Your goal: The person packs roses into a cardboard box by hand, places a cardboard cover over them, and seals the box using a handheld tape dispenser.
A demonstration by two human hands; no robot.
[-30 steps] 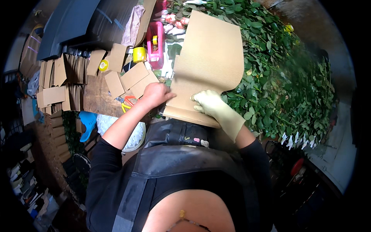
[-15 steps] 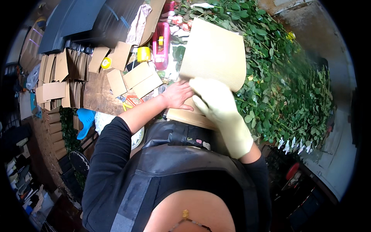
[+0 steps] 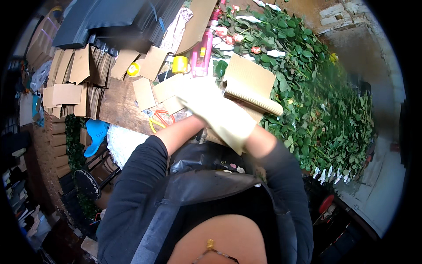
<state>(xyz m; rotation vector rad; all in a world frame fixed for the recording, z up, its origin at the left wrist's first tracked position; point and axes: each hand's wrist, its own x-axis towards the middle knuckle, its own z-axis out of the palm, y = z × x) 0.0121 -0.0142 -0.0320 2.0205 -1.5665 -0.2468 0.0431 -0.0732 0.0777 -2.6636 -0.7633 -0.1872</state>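
Observation:
In a pale cream rubber glove, my right hand reaches leftward across my bare left hand. The glove's fingers are overexposed and smeared, so their grip does not show. My left forearm comes in from the left, and its hand is hidden beneath the glove. Just right of the glove, a corrugated cardboard sheet has its near edge curled over. Under it lie more tan cardboard sheets, partly covered by my right hand. Small cardboard pieces are beside the glove's fingertips.
Leafy rose stems fill the right side, several blooms wrapped in white. On the left are orange-handled scissors, yellow tape, a pink tape dispenser and stacked cardboard. A blue plastic scoop-like piece hangs past the table edge.
My right hand has swung left over my left hand. The corrugated sheet, broad and raised before, now sits lower with its near edge curled. The whole view has shifted slightly.

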